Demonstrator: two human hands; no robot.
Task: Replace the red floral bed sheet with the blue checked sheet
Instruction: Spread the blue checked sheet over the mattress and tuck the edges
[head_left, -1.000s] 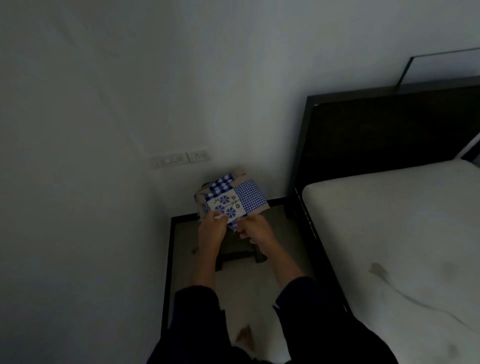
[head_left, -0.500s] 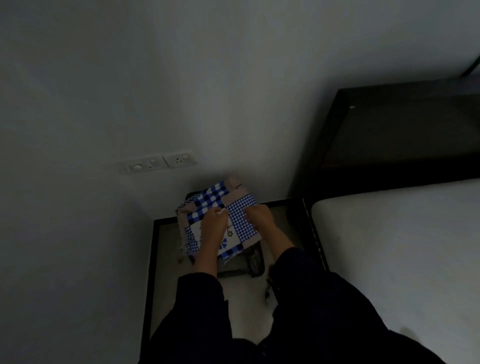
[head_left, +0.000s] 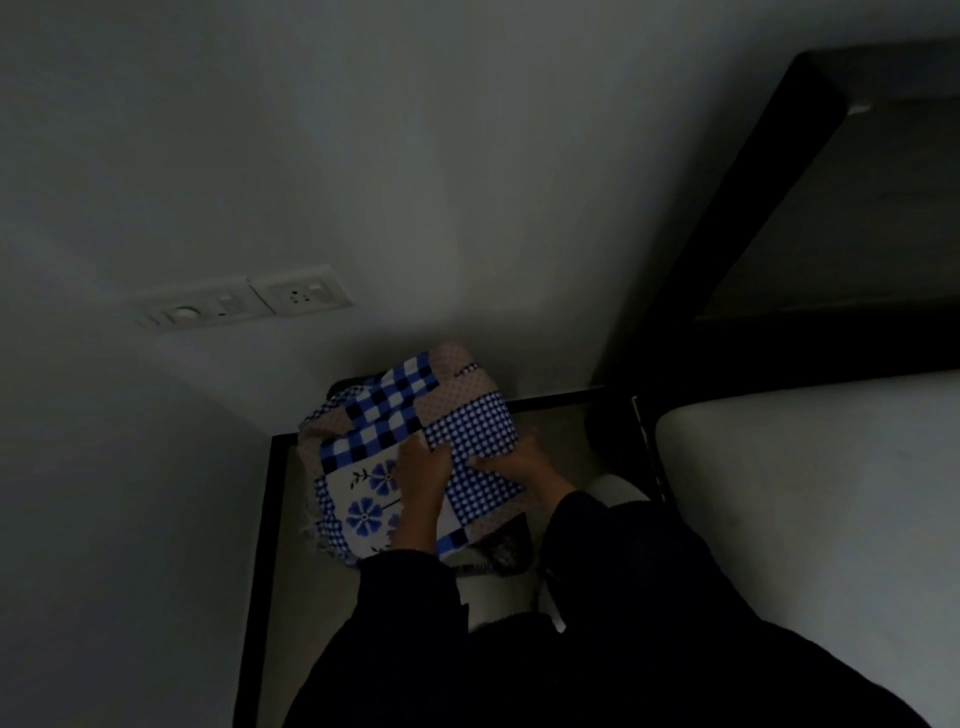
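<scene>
Head view: the blue checked sheet (head_left: 415, 447) sits as a folded bundle in the corner left of the mattress (head_left: 805, 493), low over the floor (head_left: 291, 545) by the wall (head_left: 363, 156). The left hand (head_left: 418, 467) and right hand (head_left: 511, 465) meet at its middle, fingers (head_left: 439, 457) curled and clamped on the cloth, likely so the 2 hands lift the stack without it unfolding. The visible mattress looks bare, with no red floral sheet on it, so carrying the bundle there seems the step in hand

The blue checked sheet (head_left: 410, 415) is soft matt printed cloth; the bed frame (head_left: 769, 171) dark matt wood; the mattress (head_left: 810, 509) pale smooth fabric.
</scene>
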